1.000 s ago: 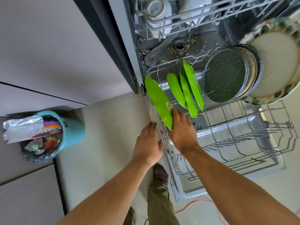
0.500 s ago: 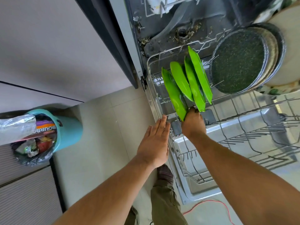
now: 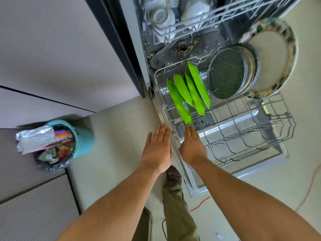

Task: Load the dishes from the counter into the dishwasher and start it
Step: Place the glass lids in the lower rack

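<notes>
Lower rack (image 3: 246,146) pulled out, roughly half loaded: four green plates (image 3: 180,101) standing in the tines, dark speckled plates (image 3: 227,75) and a large patterned plate (image 3: 272,63) beside them. Upper rack (image 3: 196,18) holds cups (image 3: 160,15). Right hand (image 3: 192,146): fingers (image 3: 189,131) straight, tips at the nearest green plate's edge, gripping nothing. Left hand (image 3: 157,150) flat, empty, beside the rack. Table out of view, so remaining dishes unknown. To do: push rack in, close up, start cycle.

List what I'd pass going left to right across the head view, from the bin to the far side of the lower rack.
teal bin → green plates → dark speckled plates → large floral-rimmed plate
</notes>
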`<state>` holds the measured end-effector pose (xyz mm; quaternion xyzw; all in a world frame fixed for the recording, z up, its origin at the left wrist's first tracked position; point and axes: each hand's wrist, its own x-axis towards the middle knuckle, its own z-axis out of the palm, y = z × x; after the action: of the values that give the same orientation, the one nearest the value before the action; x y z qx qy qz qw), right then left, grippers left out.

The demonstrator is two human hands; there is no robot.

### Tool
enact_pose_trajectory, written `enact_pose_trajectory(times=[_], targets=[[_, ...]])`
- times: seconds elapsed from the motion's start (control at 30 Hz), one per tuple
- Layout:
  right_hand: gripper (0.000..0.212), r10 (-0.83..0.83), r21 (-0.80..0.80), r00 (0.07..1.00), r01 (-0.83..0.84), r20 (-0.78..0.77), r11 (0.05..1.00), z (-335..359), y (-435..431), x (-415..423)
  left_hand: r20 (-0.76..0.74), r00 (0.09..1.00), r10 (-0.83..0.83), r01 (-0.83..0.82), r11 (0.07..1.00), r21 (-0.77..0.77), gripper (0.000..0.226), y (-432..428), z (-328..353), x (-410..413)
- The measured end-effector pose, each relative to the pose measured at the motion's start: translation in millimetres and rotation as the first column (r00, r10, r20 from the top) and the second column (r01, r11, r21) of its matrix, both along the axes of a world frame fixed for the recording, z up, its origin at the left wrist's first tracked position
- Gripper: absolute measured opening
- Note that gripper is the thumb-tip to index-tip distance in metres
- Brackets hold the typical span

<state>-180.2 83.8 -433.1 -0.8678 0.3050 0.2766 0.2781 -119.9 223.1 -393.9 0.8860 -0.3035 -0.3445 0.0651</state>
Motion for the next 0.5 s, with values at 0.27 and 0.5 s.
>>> enact_pose_trajectory(times=[0.27, 0.5], targets=[[0.062, 0.243, -0.139, 0.961, -0.225, 0.135, 0.964, 145.3, 67.8, -36.1, 0.095, 0.995, 0.015, -0.017, 1.000, 0.018, 0.073, 77.7, 146.2, -18.9], [0.059, 0.441, -0.276, 0.826, -0.358, 0.352, 0.892, 273.6, 184.7, -53.5, 0.267, 0.962, 0.049, -0.063, 0.997, 0.043, 0.076, 204.8, 266.8, -32.5]])
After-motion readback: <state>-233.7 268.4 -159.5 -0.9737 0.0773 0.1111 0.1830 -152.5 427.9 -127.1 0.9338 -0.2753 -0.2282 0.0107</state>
